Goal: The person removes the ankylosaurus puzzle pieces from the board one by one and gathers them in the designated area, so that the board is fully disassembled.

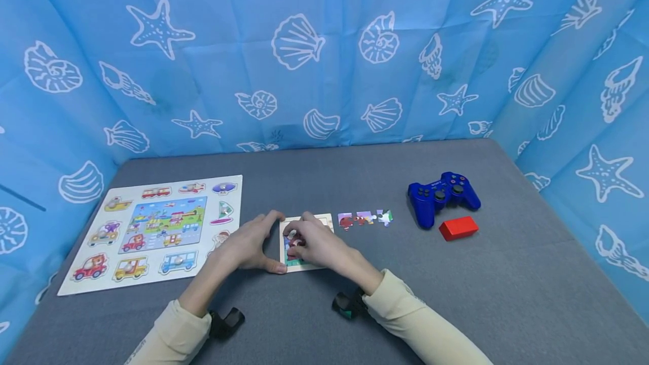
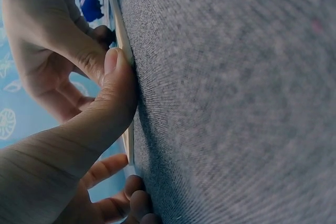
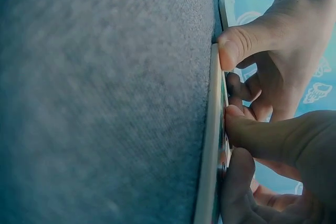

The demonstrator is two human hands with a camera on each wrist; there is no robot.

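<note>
A small jigsaw puzzle tray (image 1: 327, 219) with a pale wooden rim lies on the table, a colourful picture partly filling it. My left hand (image 1: 247, 243) spans its left side, thumb at the near corner and fingers at the far one, gripping the rim. Over the tray, my right hand (image 1: 321, 243) pinches a jigsaw piece (image 1: 297, 240) against the picture between thumb and fingers; the piece's outline is mostly hidden. The right wrist view shows both thumbs by the tray's edge (image 3: 208, 171). Loose jigsaw pieces (image 1: 364, 218) lie in a row just right of the tray.
To the left lies a large white peg puzzle board (image 1: 114, 196) with vehicle shapes. A blue game controller (image 1: 442, 196) and a red block (image 1: 458, 228) are on the right. A blue shell-print curtain (image 1: 324, 89) stands behind the grey table (image 1: 507, 297).
</note>
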